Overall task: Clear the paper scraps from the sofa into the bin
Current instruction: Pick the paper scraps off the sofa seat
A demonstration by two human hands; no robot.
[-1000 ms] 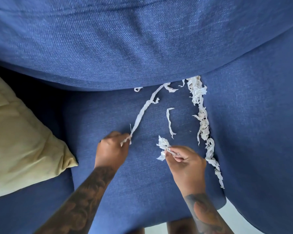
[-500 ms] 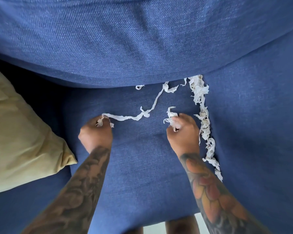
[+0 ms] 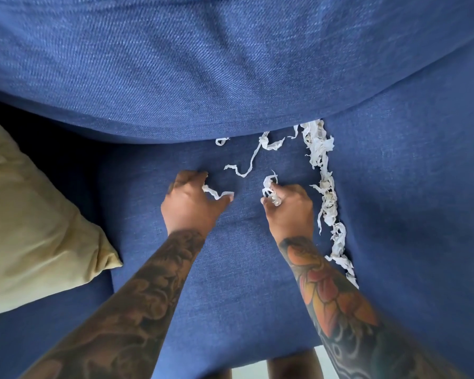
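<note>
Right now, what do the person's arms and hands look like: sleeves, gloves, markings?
Both forearms are bare, with no sleeves, gloves, watch or rings in view. The left forearm carries dark monochrome tattoo work. The right forearm has a colourful tattoo in orange, red and yellow, petal-like shapes above dark swirls. Left hand and right hand are bare.

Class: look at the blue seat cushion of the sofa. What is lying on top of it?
On the seat cushion lie white paper scraps: a long strip, a thick line along its right edge. Both hands rest there, the left hand and right hand gripping scraps. Anything beneath the back cushion is hidden.
</note>
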